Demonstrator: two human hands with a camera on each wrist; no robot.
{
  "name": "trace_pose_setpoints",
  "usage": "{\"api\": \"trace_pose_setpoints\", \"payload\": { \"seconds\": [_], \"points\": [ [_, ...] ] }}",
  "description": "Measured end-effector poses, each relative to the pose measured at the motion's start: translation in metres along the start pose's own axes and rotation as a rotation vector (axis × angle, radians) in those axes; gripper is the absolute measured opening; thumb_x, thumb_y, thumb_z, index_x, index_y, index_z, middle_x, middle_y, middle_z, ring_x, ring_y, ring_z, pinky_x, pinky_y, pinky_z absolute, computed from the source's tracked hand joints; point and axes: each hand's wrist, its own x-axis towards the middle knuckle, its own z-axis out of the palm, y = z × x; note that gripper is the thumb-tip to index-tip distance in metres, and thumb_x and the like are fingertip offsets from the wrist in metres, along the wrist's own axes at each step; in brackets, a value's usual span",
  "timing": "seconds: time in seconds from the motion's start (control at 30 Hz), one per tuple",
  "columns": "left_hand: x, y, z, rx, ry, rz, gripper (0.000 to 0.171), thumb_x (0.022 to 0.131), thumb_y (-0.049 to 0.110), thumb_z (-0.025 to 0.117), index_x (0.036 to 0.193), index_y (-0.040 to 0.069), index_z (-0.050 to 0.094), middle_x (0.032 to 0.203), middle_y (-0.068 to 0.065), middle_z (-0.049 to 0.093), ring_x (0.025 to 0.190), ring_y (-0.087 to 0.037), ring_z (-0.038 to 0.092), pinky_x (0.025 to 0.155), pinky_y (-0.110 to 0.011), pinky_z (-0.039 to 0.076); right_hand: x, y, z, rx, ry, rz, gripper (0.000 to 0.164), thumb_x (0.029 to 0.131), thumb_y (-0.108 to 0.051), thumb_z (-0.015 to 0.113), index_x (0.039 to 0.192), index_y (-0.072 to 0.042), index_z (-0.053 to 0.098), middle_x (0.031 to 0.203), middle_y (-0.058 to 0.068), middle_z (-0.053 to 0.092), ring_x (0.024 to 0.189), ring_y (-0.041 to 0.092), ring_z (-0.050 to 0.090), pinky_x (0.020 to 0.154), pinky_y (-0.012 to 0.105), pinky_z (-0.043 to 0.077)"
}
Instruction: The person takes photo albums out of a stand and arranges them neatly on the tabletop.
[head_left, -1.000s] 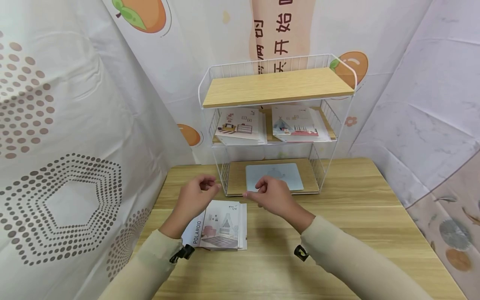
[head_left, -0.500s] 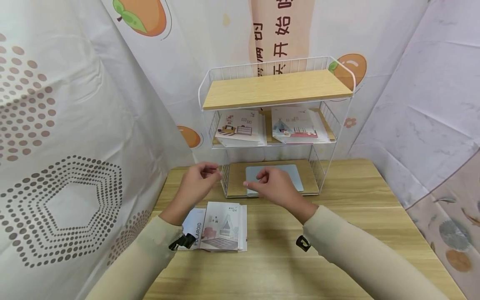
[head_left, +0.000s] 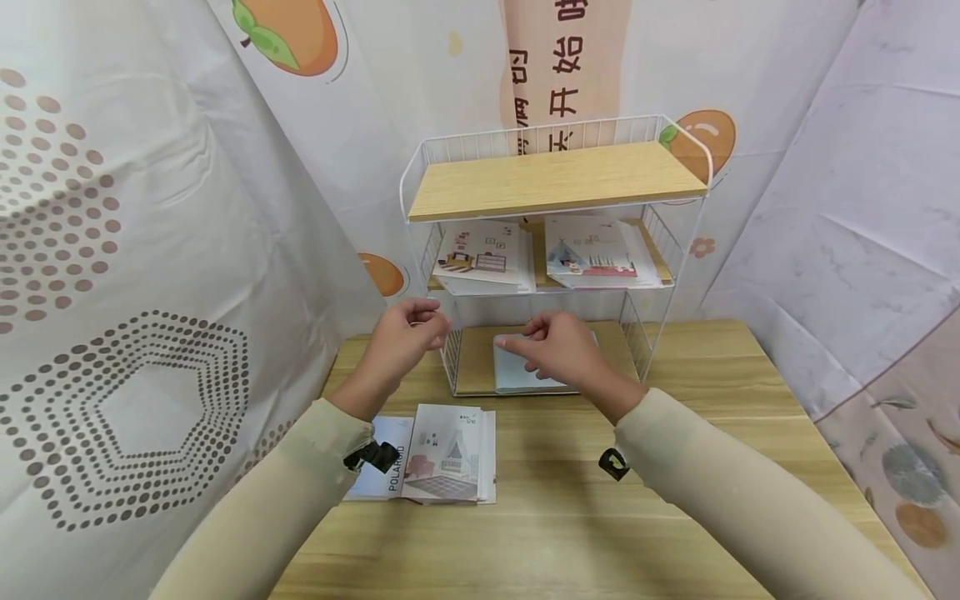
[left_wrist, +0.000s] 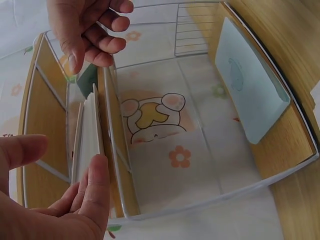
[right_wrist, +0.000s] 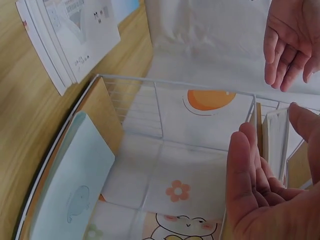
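Note:
In the head view my left hand (head_left: 393,350) hovers at the front left of a white wire rack (head_left: 447,354), fingers loosely bent, nothing between them. My right hand (head_left: 566,354) hangs before the lower shelf, thumb and fingers apart in its wrist view and holding nothing. Behind it a pale blue notebook (head_left: 517,373) lies flat on that shelf, partly hidden by the hand; its whale-like drawing shows in the right wrist view. Two piles of booklets occupy the middle shelf, a left pile (head_left: 480,254) and a right pile (head_left: 588,250).
Left of centre on the wooden table (head_left: 540,533) lie a stack of booklets (head_left: 446,454) and a blue POLAROID booklet (head_left: 382,462) beside it. The rack's top shelf (head_left: 555,179) is bare wood. Printed cloth (head_left: 247,192) hangs behind and at both sides.
Both hands have moved up and forward toward the rack. The right hand now covers more of the pale blue notebook. The booklets and rack stay put.

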Motion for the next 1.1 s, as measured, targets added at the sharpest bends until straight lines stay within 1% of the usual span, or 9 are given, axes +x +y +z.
{"api": "trace_pose_setpoints", "payload": {
  "seconds": [0.07, 0.17, 0.23, 0.33, 0.47, 0.57, 0.7, 0.93, 1.1],
  "points": [
    [0.002, 0.004, 0.001, -0.012, 0.001, -0.003, 0.050, 0.097, 0.022, 0.069, 0.139, -0.001, 0.056, 0.119, -0.014, 0.062, 0.106, -0.029, 0.067, 0.087, -0.030, 0.063, 0.002, -0.003, -0.003, 0.007, -0.004, 0.012, 0.054, 0.085, -0.054, 0.082, 0.107, -0.008, 0.067, 0.092, 0.008, 0.075, 0.071, 0.022, 0.074, 0.063, 0.039, 0.064],
    [0.004, 0.009, 0.000, -0.024, 0.004, -0.009, 0.052, 0.098, 0.022, 0.070, 0.141, -0.001, 0.054, 0.120, -0.014, 0.061, 0.109, -0.031, 0.067, 0.093, -0.038, 0.062, 0.005, -0.007, -0.006, 0.026, -0.008, 0.029, 0.054, 0.084, -0.055, 0.082, 0.107, -0.008, 0.068, 0.093, 0.008, 0.075, 0.073, 0.022, 0.074, 0.064, 0.039, 0.064],
    [0.005, 0.011, 0.000, -0.030, 0.005, -0.011, 0.053, 0.097, 0.022, 0.070, 0.141, -0.002, 0.053, 0.120, -0.015, 0.061, 0.111, -0.032, 0.066, 0.095, -0.040, 0.061, 0.006, -0.009, -0.008, 0.029, -0.013, 0.042, 0.054, 0.084, -0.056, 0.081, 0.107, -0.009, 0.068, 0.094, 0.009, 0.075, 0.074, 0.023, 0.074, 0.064, 0.038, 0.064],
    [0.006, 0.014, 0.000, -0.038, 0.008, -0.019, 0.054, 0.097, 0.021, 0.071, 0.142, -0.003, 0.052, 0.121, -0.015, 0.060, 0.112, -0.032, 0.065, 0.092, -0.035, 0.062, 0.008, -0.012, -0.009, 0.029, -0.022, 0.060, 0.054, 0.084, -0.057, 0.081, 0.106, -0.009, 0.069, 0.095, 0.009, 0.074, 0.075, 0.023, 0.075, 0.064, 0.037, 0.064],
    [0.008, 0.015, 0.000, -0.055, 0.009, -0.034, 0.059, 0.096, 0.022, 0.071, 0.144, -0.004, 0.049, 0.123, -0.015, 0.059, 0.109, -0.026, 0.066, 0.089, -0.030, 0.062, 0.010, -0.014, -0.010, 0.036, -0.026, 0.075, 0.054, 0.085, -0.057, 0.081, 0.107, -0.009, 0.068, 0.099, 0.010, 0.073, 0.076, 0.023, 0.075, 0.065, 0.039, 0.065],
    [0.010, 0.016, 0.000, -0.076, 0.007, -0.043, 0.061, 0.096, 0.023, 0.071, 0.145, -0.005, 0.048, 0.124, -0.015, 0.058, 0.109, -0.024, 0.067, 0.091, -0.032, 0.062, 0.012, -0.015, -0.010, 0.055, -0.023, 0.085, 0.054, 0.085, -0.056, 0.080, 0.108, -0.009, 0.068, 0.103, 0.011, 0.072, 0.078, 0.023, 0.075, 0.066, 0.039, 0.065],
    [0.015, 0.019, -0.001, -0.101, 0.007, -0.054, 0.058, 0.097, 0.020, 0.068, 0.145, -0.005, 0.048, 0.125, -0.016, 0.058, 0.115, -0.027, 0.068, 0.095, -0.034, 0.060, 0.016, -0.017, -0.014, 0.081, -0.019, 0.094, 0.057, 0.085, -0.057, 0.080, 0.111, -0.008, 0.067, 0.107, 0.014, 0.071, 0.081, 0.024, 0.076, 0.065, 0.038, 0.065],
    [0.021, 0.024, -0.001, -0.140, 0.008, -0.111, 0.057, 0.098, 0.020, 0.068, 0.146, -0.004, 0.048, 0.133, -0.019, 0.059, 0.121, -0.032, 0.068, 0.096, -0.038, 0.060, 0.022, -0.018, -0.018, 0.118, -0.024, 0.124, 0.059, 0.087, -0.058, 0.078, 0.115, -0.007, 0.065, 0.107, 0.013, 0.072, 0.090, 0.030, 0.078, 0.068, 0.039, 0.066],
    [0.025, 0.023, -0.002, -0.124, 0.000, -0.137, 0.058, 0.100, 0.023, 0.067, 0.147, -0.004, 0.046, 0.139, -0.019, 0.058, 0.123, -0.031, 0.067, 0.100, -0.040, 0.059, 0.026, -0.017, -0.020, 0.179, -0.035, 0.177, 0.068, 0.090, -0.058, 0.075, 0.127, -0.003, 0.060, 0.113, 0.017, 0.073, 0.090, 0.028, 0.078, 0.074, 0.042, 0.066]
  ]
}}
